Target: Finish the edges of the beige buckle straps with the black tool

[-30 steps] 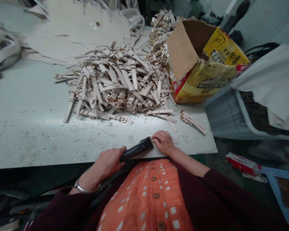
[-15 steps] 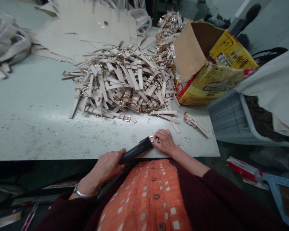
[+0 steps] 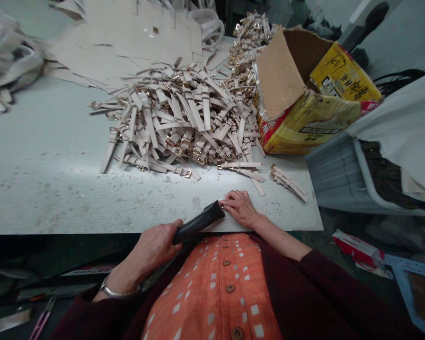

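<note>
My left hand [image 3: 160, 243] is wrapped round the handle of a black hand-held tool [image 3: 200, 222]. It angles up to the right, and its wider end lies just over the table near the front edge. At that end my right hand [image 3: 239, 208] rests on the table, fingertips pinched on a small buckle strap [image 3: 221, 203]. Only a glint of its metal shows; the fingers and palm cover most of it. Beyond both hands lies a big heap of pale straps with gold buckles [image 3: 184, 123].
A small bundle of straps [image 3: 288, 183] lies to the right. Behind it stands an open yellow carton [image 3: 304, 123], with a grey plastic bin [image 3: 335, 174] beside the table [image 3: 56, 189]. Pale sheets [image 3: 127, 38] and white material [image 3: 10, 56] lie at the back and left.
The buckle, plainly visible before at the tool's end, is now mostly hidden by my right fingers, which have stretched toward the tool. My left hand and the tool have shifted slightly left.
</note>
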A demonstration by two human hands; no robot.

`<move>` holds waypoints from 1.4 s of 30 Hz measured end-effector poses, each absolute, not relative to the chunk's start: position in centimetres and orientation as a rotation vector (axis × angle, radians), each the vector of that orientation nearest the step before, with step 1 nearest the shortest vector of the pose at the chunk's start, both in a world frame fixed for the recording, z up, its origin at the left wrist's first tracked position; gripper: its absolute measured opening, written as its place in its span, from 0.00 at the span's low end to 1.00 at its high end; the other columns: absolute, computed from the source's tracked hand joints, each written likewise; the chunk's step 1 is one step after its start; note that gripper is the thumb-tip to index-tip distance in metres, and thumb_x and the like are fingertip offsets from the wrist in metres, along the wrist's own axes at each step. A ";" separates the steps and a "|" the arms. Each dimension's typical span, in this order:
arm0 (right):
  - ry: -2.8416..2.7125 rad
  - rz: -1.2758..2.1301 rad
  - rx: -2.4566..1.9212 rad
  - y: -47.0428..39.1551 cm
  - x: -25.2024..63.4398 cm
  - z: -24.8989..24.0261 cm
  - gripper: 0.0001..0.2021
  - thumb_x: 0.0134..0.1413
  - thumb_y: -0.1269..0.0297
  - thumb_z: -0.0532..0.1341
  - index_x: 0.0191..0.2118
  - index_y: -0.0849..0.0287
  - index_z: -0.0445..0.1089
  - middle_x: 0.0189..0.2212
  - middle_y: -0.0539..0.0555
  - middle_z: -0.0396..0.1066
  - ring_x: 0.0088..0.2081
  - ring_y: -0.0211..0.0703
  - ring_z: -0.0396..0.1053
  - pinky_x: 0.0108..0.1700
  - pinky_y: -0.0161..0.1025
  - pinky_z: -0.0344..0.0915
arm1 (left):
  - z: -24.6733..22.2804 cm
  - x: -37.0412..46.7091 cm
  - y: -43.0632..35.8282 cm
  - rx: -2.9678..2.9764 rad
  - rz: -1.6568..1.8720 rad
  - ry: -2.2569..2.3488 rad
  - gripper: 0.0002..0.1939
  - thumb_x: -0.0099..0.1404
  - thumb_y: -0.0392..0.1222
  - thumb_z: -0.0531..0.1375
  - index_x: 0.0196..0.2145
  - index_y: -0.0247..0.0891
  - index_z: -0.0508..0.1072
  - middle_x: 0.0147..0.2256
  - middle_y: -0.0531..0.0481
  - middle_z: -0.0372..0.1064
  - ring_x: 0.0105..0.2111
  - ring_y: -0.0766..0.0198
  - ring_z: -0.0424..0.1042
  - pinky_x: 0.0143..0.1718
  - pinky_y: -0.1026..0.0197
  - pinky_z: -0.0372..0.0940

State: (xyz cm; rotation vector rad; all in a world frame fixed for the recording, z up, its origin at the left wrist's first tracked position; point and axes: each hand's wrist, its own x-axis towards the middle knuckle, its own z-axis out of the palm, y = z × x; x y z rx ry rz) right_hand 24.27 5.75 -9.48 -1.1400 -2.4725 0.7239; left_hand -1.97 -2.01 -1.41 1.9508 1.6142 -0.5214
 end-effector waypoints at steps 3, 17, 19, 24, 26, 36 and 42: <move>-2.450 0.802 -1.108 5.9 24.9 -9.1 0.24 0.53 0.68 0.57 0.57 0.53 0.58 0.40 0.53 0.66 0.43 0.43 0.61 0.46 0.42 0.51 | -1.1 -1.8 -1.5 1.998 -0.537 1.598 0.13 0.55 0.41 0.51 0.39 0.42 0.64 0.31 0.48 0.72 0.32 0.59 0.72 0.30 0.62 0.59; -2.236 0.632 -1.269 3.9 27.8 -10.8 0.10 0.48 0.66 0.62 0.39 0.57 0.69 0.35 0.54 0.68 0.39 0.46 0.61 0.42 0.43 0.55 | -0.9 -0.2 1.4 2.181 -0.596 1.459 0.13 0.54 0.37 0.51 0.39 0.41 0.63 0.35 0.46 0.72 0.36 0.57 0.72 0.33 0.60 0.61; -2.231 0.629 -1.255 4.0 27.8 -10.9 0.09 0.47 0.67 0.61 0.38 0.57 0.69 0.34 0.54 0.68 0.39 0.45 0.61 0.42 0.43 0.55 | -1.0 0.2 1.5 2.206 -0.579 1.434 0.13 0.54 0.37 0.51 0.39 0.41 0.63 0.35 0.46 0.72 0.35 0.56 0.72 0.32 0.59 0.61; -2.226 0.616 -1.236 4.0 27.9 -11.0 0.09 0.46 0.67 0.62 0.37 0.58 0.68 0.34 0.54 0.67 0.39 0.46 0.61 0.43 0.44 0.55 | -1.2 0.5 1.3 2.212 -0.563 1.435 0.15 0.53 0.39 0.52 0.41 0.40 0.63 0.34 0.45 0.72 0.35 0.55 0.72 0.32 0.59 0.62; -2.210 0.608 -1.236 3.9 27.8 -11.0 0.09 0.45 0.66 0.63 0.36 0.58 0.68 0.34 0.54 0.66 0.39 0.45 0.61 0.43 0.43 0.55 | -1.2 0.4 1.2 2.190 -0.574 1.462 0.14 0.54 0.39 0.52 0.40 0.41 0.63 0.34 0.45 0.72 0.35 0.55 0.72 0.32 0.59 0.61; -2.164 0.676 -1.227 4.0 28.2 -10.8 0.08 0.45 0.70 0.60 0.35 0.58 0.68 0.36 0.54 0.66 0.40 0.43 0.64 0.44 0.42 0.58 | -0.4 0.3 1.7 2.106 -0.670 1.506 0.15 0.55 0.41 0.52 0.42 0.41 0.64 0.36 0.45 0.72 0.37 0.56 0.71 0.35 0.59 0.62; -2.139 0.659 -1.233 3.7 28.1 -11.1 0.08 0.46 0.70 0.60 0.36 0.58 0.67 0.38 0.56 0.66 0.42 0.45 0.63 0.44 0.43 0.58 | -0.2 1.1 1.3 2.089 -0.680 1.526 0.15 0.55 0.40 0.52 0.41 0.40 0.65 0.35 0.44 0.72 0.37 0.57 0.72 0.35 0.59 0.62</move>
